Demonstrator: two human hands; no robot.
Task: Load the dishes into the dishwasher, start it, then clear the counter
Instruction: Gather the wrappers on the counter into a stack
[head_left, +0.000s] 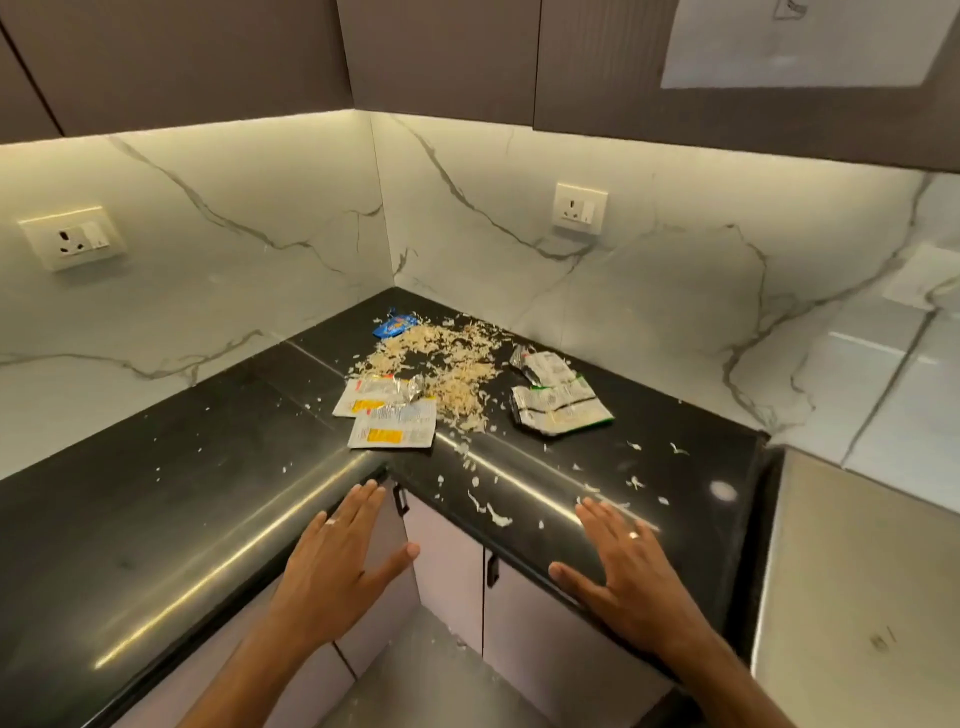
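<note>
A black corner counter (171, 499) carries a heap of pale spilled flakes (441, 364) near the corner. Two white and yellow wrappers (392, 423) lie at its near side, a torn silver and green wrapper (558, 405) to the right, and a small blue wrapper (392, 325) behind. Loose white scraps (493, 512) are scattered toward the front edge. My left hand (332, 566) is held flat with straight fingers over the counter's inner edge and holds nothing. My right hand (623, 566) is also flat, fingers spread, over the front edge near the scraps.
Marble walls with two sockets (70, 236) (579, 208) close the corner, dark upper cabinets above. Pale lower cabinet doors with black handles (399, 500) sit under the counter. A tall steel-coloured appliance side (857, 597) stands at the right.
</note>
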